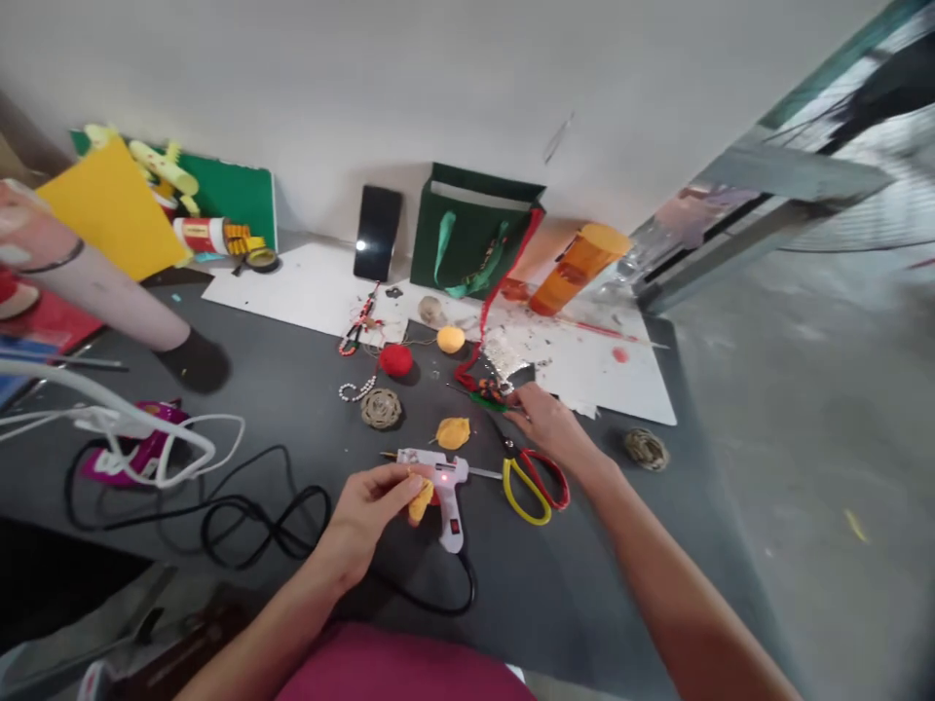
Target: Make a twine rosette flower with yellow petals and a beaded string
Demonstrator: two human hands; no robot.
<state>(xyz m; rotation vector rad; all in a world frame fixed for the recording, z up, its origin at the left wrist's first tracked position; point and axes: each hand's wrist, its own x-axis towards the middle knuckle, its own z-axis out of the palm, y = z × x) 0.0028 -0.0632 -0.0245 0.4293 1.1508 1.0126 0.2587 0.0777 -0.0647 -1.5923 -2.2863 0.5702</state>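
Observation:
My left hand [372,511] pinches a small yellow crocheted piece [421,500] just in front of a white glue gun [451,501], whose red light is on. My right hand [546,421] reaches to a small pile of dark, orange and green bits [491,391]; its fingers are drawn together there, and what they grip is hidden. Under that wrist lie scissors [527,492] with one yellow and one red handle. Another yellow crocheted piece [453,432] rests between the hands. Behind it sit a coil of twine [381,408], a red yarn ball [395,360] and a yellow yarn ball [451,339].
A dark green paper bag [467,229], a phone [377,234] and an orange bottle [579,270] stand along the wall. Black cable [255,526] loops across the left. A second twine coil [646,449] lies near the right edge. A pale cylinder [124,292] leans in at left.

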